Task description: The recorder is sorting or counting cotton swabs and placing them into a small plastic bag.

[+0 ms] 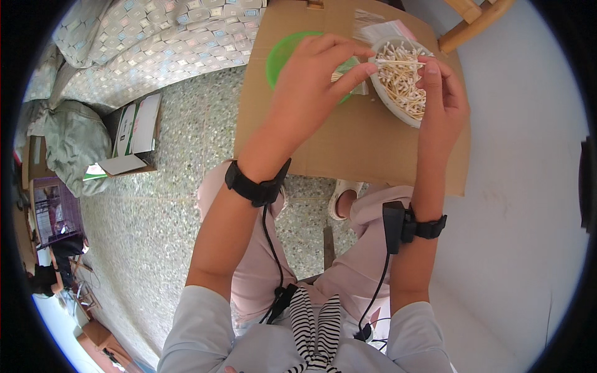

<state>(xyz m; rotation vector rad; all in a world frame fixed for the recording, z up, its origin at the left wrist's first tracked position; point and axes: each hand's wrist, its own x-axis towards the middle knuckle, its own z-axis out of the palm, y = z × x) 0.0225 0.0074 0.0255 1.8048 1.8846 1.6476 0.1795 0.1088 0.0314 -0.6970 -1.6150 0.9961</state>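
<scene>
A few cotton swabs [401,63] lie level between my two hands, above a white bowl [396,113] heaped with loose cotton swabs [401,87]. The thumb and fingers of my right hand [444,99] pinch their right ends. At the left ends, the thumb and forefinger tips of my left hand [311,78] close around the white cotton tips. Partly behind my left hand is a green bowl [280,62], with a clear plastic bag [359,85] holding some swabs at its right side. My left hand hides much of the green bowl.
Both bowls stand on a cardboard-topped surface [298,137] in front of my knees. More clear plastic packaging [370,22] lies at its far edge. A wooden leg [476,28] and a white wall [522,137] border the right. Patterned cloth [168,43] hangs at the left.
</scene>
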